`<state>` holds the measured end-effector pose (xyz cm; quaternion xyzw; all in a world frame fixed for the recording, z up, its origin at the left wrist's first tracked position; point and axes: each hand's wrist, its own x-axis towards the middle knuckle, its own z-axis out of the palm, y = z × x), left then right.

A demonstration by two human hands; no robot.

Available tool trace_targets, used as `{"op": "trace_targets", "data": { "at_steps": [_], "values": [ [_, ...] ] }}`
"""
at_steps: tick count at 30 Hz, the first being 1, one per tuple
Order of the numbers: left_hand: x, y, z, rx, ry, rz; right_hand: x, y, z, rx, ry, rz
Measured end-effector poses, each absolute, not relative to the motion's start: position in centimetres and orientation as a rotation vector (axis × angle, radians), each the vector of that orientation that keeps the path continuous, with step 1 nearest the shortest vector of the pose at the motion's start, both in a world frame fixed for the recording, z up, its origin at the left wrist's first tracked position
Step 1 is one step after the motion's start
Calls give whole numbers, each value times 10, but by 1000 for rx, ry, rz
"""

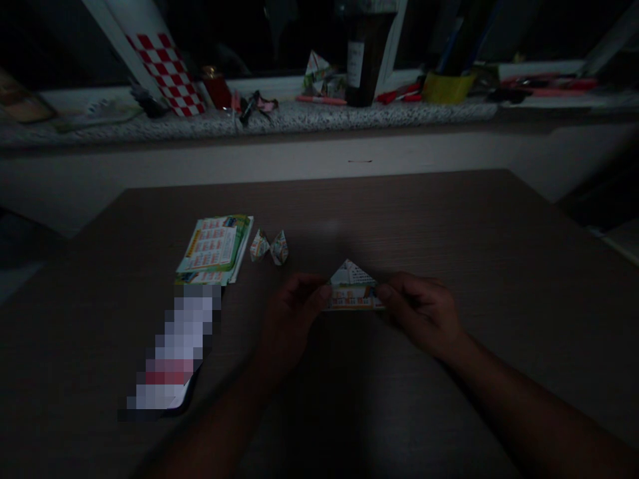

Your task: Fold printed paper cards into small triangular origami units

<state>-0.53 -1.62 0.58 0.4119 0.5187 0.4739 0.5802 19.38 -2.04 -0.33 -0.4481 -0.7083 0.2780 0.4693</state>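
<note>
A small printed sheet folded into a pointed, house-like shape [352, 286] lies on the dark wooden table [449, 219] in front of me. My left hand [293, 313] pinches its left edge with closed fingers. The right edge is pinched the same way by my right hand [424, 309]. The fold's point faces away from me. The room is very dim.
A stack of printed calendar sheets [215, 247] lies to the left, with a small finished folded paper piece [269, 246] beside it. A blurred-out flat object [172, 356] lies nearer me on the left. The window ledge [299, 120] behind holds a dark bottle [363, 56], a checkered carton, pens and clutter.
</note>
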Motion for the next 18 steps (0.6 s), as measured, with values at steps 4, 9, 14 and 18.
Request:
{"op": "trace_targets", "data": {
  "at_steps": [4, 9, 14, 18],
  "values": [
    [-7, -16, 6, 999, 1258, 1116, 194, -21, -4, -1121, -1731, 660],
    [-7, -16, 4, 1022, 1238, 1081, 195, -21, -4, -1131, -1728, 648],
    [-8, -17, 3, 990, 1219, 1064, 195, -21, -4, -1132, -1716, 677],
    [-8, -17, 4, 962, 1210, 1067, 196, -21, -5, -1143, -1719, 677]
  ]
}}
